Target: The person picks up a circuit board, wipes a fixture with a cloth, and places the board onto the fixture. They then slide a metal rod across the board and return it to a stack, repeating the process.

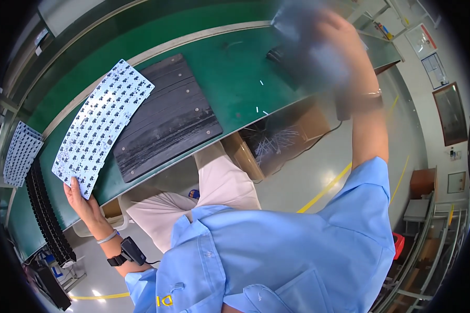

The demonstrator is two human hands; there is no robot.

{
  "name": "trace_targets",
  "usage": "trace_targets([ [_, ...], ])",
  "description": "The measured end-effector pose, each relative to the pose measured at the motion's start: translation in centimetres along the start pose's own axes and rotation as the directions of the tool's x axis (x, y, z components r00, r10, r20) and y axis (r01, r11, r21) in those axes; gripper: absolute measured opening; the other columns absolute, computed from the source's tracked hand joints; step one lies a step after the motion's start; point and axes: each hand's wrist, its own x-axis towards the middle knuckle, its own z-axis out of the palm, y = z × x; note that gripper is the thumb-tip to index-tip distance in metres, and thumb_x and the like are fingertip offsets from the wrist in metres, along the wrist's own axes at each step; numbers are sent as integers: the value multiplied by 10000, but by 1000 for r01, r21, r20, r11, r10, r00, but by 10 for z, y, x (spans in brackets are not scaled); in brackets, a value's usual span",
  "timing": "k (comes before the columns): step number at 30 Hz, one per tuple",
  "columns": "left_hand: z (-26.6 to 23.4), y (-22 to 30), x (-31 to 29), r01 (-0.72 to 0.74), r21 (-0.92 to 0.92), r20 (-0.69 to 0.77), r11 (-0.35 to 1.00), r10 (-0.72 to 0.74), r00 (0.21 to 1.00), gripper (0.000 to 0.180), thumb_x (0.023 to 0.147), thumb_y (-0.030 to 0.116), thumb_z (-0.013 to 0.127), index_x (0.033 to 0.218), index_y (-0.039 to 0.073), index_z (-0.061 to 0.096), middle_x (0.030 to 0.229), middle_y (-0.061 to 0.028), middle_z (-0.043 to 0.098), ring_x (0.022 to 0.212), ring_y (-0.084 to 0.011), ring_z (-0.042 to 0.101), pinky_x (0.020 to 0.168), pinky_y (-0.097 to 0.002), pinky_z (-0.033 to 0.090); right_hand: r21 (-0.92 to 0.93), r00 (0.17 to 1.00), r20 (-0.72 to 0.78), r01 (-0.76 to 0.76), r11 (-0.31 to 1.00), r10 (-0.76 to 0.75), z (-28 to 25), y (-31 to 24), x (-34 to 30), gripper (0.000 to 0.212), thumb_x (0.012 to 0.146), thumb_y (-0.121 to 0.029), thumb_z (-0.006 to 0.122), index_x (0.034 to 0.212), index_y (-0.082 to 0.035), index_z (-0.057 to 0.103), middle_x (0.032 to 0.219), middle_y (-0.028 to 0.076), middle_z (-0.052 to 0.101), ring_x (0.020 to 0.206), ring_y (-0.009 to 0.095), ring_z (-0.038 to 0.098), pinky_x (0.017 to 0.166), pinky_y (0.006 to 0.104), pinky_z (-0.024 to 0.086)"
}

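Note:
My left hand (82, 202) grips the lower corner of a white keyboard circuit board (102, 120), thumb on top. Rows of small dark marks cover the board, which is tilted and overlaps the left side of a black flat block (167, 112) with several screws in it. At the far right of the bench my right hand (339, 39) is raised and smeared by motion. A greyish, partly see-through blur (308, 57) lies around and beside it; I cannot make out what it is or whether the hand holds it.
More white boards (22, 154) stand at the far left beside a long black slotted rack (47, 208). Small white slivers (257, 109) lie on the green bench (235, 68). Below its edge, a cardboard box (297, 128) holds thin pale strips.

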Motion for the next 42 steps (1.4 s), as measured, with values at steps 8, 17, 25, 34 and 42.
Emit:
trace_targets([
  [8, 7, 1, 0, 7, 2, 18, 1000, -7, 1000, 332, 880, 102, 531, 1182, -9, 452, 1087, -111, 577, 957, -159, 578, 815, -287, 477, -575, 929, 307, 356, 737, -209, 40, 114, 41, 311, 805, -125, 548, 1105, -51, 578, 967, 150, 592, 857, 242, 576, 736, 314, 469],
  [17, 3, -1, -3, 5, 27, -12, 1000, -4, 1000, 349, 878, 108, 538, 1193, -10, 446, 1099, -112, 571, 960, -162, 576, 822, -290, 474, -784, 896, 442, 362, 505, 44, 93, 107, -3, 330, 763, -82, 572, 1092, -56, 593, 942, 139, 536, 896, 327, 528, 809, 371, 441],
  [25, -3, -4, -2, 3, 31, 6, 1000, -3, 1000, 349, 882, 116, 538, 1193, -12, 444, 1102, -112, 569, 965, -161, 573, 829, -296, 469, -559, 778, 602, 573, 599, -182, 81, 107, -60, 341, 738, 47, 537, 1050, -65, 618, 930, 96, 536, 852, 279, 504, 771, 334, 449],
  [34, -5, -1, 3, 0, 36, -11, 999, 0, 1000, 318, 884, 101, 529, 1172, -7, 451, 1102, -112, 569, 964, -167, 574, 839, -300, 467, -480, 689, 723, 550, 684, -47, 35, 78, -121, 363, 679, 92, 530, 990, -64, 632, 938, 98, 534, 888, 277, 504, 797, 327, 440],
  [42, 1, -9, 2, -20, 5, 49, 1000, 20, 999, 297, 870, 33, 512, 1160, -3, 460, 1079, -109, 578, 965, -169, 566, 839, -291, 463, -603, 828, 523, 527, 598, -202, 27, 69, -75, 362, 714, 6, 564, 1070, -60, 581, 1030, 140, 522, 977, 316, 496, 873, 352, 413],
])
